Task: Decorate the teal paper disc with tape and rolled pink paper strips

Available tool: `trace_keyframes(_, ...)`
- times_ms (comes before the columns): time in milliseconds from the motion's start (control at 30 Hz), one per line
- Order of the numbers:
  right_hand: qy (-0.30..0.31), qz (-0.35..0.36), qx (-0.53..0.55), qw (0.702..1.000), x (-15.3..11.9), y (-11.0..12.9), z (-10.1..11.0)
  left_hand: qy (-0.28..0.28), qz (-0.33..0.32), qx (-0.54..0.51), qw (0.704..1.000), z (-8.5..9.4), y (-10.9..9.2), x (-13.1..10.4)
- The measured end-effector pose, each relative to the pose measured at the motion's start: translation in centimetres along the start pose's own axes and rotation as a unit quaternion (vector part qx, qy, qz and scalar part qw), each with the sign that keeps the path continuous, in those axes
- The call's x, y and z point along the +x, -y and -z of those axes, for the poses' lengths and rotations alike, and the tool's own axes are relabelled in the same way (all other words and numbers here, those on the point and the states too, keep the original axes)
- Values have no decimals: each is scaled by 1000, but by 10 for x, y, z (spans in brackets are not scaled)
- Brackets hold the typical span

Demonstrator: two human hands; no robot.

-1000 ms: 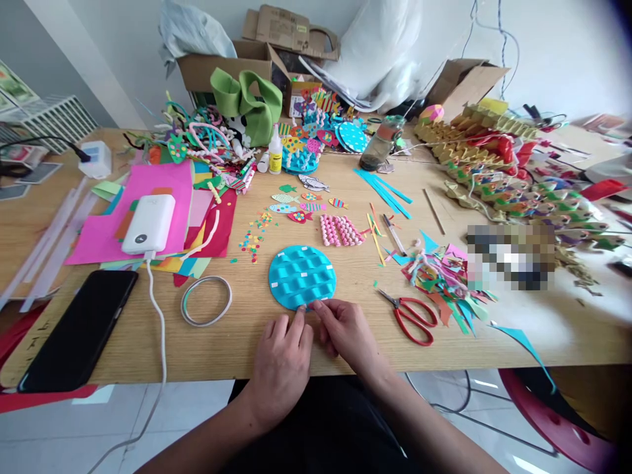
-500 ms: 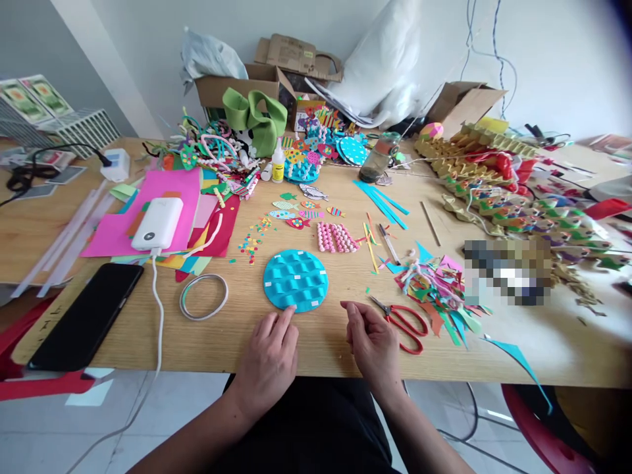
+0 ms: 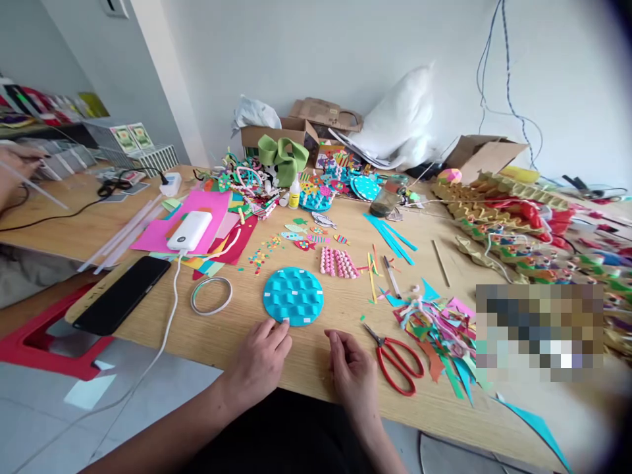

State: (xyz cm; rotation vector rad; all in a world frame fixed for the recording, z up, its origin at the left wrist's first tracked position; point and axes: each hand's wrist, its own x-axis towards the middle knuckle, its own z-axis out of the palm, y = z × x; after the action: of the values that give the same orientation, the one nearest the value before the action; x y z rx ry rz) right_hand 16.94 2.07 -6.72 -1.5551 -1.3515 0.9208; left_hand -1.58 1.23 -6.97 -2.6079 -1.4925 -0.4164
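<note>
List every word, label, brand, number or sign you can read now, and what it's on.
No text is readable.
Glue bottle, yellow label: too small.
White power bank, round mark: too small.
Cardboard piece at back, print: too blurred.
Green-and-white cards at left: too small.
Tan board by the phone, dark marks: too faint.
Blue disc, white tabs: nothing legible.

Before your hands point(image 3: 264, 355) lies the disc point(image 3: 293, 297) on the desk point(image 3: 237, 336); scissors point(image 3: 395, 362) sit to their right, the phone point(image 3: 122, 295) to their left.
</note>
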Motion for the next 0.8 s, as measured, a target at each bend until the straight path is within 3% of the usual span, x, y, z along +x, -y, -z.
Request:
trace_keyframes(267,35,55,-3,998,1,-8,-4,3,-17,35,999,3,0,4)
trace_keyframes(433,26,86,-3,996,-3,-10,-2,-81,-13,6,997,3,-3,-1)
trace_keyframes(567,-41,172,-115,977,-8,-15,26,-141,3,-37,989,2,0,-11)
trace_keyframes(667,-132,229,-246,932,-5,-25,61,-177,54,-69,980,2,13,-11)
trace_keyframes(800,-117,217,-401,882,5,-44,95,-195,155,-103,963,6,34,4)
